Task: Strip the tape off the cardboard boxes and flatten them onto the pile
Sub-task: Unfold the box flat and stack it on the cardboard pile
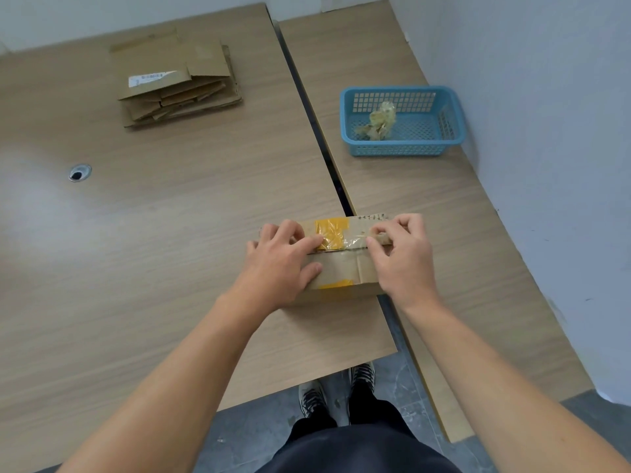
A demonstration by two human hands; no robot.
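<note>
Currently I am in the tape-stripping step. A small brown cardboard box (pixel 345 268) sits at the near edge of the wood-grain desk (pixel 153 233), over the gap to the desk on the right. It is still sealed and not yet flattened.

My left hand (pixel 278 264) grips its left end, fingers (pixel 307 242) curled over the top and thumb on the near face. My right hand (pixel 401 257) has its fingers (pixel 377 230) bent, thumb and forefinger pinching at the right end of the strip of clear tape (pixel 355 241), which runs beside a patch of yellow tape (pixel 329 233). Whether an edge is lifted yet I cannot tell.

Next, I judge, comes a steady peel leftward while the left hand braces the box. The scrap would then go to the blue plastic mesh basket (pixel 403 150) far right, which already holds a crumpled wad of tape (pixel 379 121), and the cardboard to the pile of flattened boxes (pixel 174 76) far left.
</note>
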